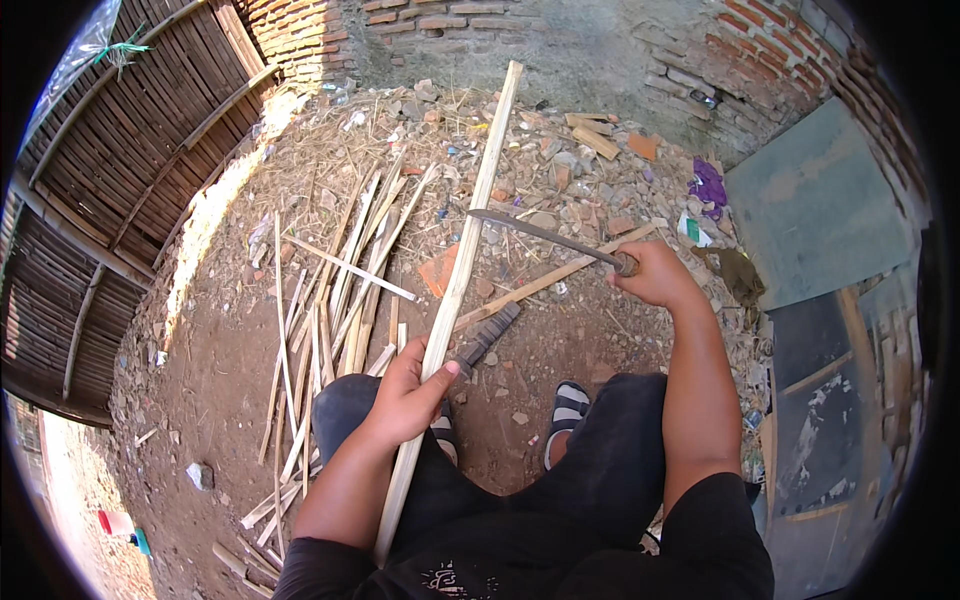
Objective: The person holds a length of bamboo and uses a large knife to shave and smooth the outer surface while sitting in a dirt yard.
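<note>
Across the person's left thigh, a long pale wooden batten (467, 250) slants up and away. The left hand (405, 400) grasps it near its lower part, thumb on its right side. Between the knees, striped sandals (570, 406) stand on the dirt; a dark banded bar (490, 338) lies just right of the batten. The right hand (655, 275) is wrapped around the handle of a machete (550, 236), whose tip overlaps the batten; whether they touch, I cannot tell. Left of these lie loose wooden strips (352, 268); farther off, rubble meets a brick wall (440, 22).
</note>
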{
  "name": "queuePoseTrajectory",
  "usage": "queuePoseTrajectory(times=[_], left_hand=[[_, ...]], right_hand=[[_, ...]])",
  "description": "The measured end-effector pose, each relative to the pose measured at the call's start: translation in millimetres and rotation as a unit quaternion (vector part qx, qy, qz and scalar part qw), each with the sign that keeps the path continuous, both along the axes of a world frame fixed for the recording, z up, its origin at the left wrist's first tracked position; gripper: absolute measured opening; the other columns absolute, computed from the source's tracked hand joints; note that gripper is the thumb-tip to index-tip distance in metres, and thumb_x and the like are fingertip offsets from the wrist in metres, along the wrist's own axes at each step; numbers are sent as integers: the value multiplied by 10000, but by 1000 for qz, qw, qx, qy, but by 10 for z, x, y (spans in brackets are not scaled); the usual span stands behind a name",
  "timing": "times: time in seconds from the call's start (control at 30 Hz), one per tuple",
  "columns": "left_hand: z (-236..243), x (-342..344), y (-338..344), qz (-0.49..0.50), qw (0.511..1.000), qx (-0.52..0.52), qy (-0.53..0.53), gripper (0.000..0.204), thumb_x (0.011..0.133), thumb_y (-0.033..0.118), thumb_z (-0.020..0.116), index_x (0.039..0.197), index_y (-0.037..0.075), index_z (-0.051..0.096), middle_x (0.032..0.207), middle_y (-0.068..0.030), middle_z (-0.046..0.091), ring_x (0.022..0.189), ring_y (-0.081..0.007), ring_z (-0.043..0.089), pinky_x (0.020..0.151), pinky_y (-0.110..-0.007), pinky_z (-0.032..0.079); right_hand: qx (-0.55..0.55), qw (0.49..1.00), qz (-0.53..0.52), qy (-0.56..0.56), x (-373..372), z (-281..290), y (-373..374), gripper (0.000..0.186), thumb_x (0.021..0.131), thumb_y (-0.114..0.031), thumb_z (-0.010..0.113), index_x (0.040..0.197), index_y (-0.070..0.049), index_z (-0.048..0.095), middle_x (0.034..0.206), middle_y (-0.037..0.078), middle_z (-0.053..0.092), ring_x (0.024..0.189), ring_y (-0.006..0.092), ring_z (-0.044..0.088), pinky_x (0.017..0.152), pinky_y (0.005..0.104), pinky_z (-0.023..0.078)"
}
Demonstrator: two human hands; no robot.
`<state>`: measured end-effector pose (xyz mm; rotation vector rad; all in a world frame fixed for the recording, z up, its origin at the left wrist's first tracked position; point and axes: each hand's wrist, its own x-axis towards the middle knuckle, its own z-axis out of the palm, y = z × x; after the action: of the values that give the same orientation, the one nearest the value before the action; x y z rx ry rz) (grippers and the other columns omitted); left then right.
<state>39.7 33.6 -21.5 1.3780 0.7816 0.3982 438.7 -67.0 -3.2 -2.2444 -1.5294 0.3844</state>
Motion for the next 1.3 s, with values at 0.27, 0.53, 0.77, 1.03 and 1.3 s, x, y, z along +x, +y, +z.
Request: queuePoseTrajectory(times=[0.27, 0.53, 0.77, 1.03, 1.3], left_hand=[[31, 1, 11, 8, 1000, -6, 1, 313, 1044, 170, 609, 1309, 39, 506, 679, 17, 524, 459, -72, 472, 437, -224, 381], [36, 9, 4, 8, 1000, 4, 18, 319, 1043, 167, 609, 1315, 39, 500, 652, 29, 498, 462, -71, 461, 441, -226, 378], [73, 14, -9, 7, 1000, 0, 16, 316, 1045, 172, 606, 1314, 45, 501, 666, 28, 503, 460, -70, 455, 442, -232, 374], [90, -28, -34, -7, 999, -18, -35, 394, 1040, 198, 614, 1371, 39, 473, 698, 9, 516, 479, -71, 465, 447, -216, 387], [160, -87, -123, -49, 997, -28, -62, 409, 1025, 198, 654, 1363, 40, 489, 792, 22, 562, 528, -50, 492, 473, -223, 418]], right_hand=[[-16, 1000, 2, -9, -53, 92, -8, 385, 793, -292, 846, 1053, -34, 729, 900, 221, 704, 863, 415, 675, 780, 460, 523], [-15, 1000, 6, -18, -58, 48, 14, 389, 784, -274, 848, 1068, -35, 733, 928, 239, 706, 888, 420, 682, 781, 464, 526], [-21, 999, 12, -21, -85, 86, 25, 405, 776, -278, 852, 1075, -34, 732, 920, 237, 707, 886, 418, 682, 782, 462, 528], [18, 999, 3, -29, -201, 201, 16, 338, 773, -264, 843, 1010, -52, 727, 861, 222, 683, 852, 423, 662, 737, 470, 509], [102, 992, 39, -65, -331, 256, -9, 315, 687, -119, 787, 991, -68, 719, 853, 196, 677, 844, 417, 657, 736, 477, 511]])
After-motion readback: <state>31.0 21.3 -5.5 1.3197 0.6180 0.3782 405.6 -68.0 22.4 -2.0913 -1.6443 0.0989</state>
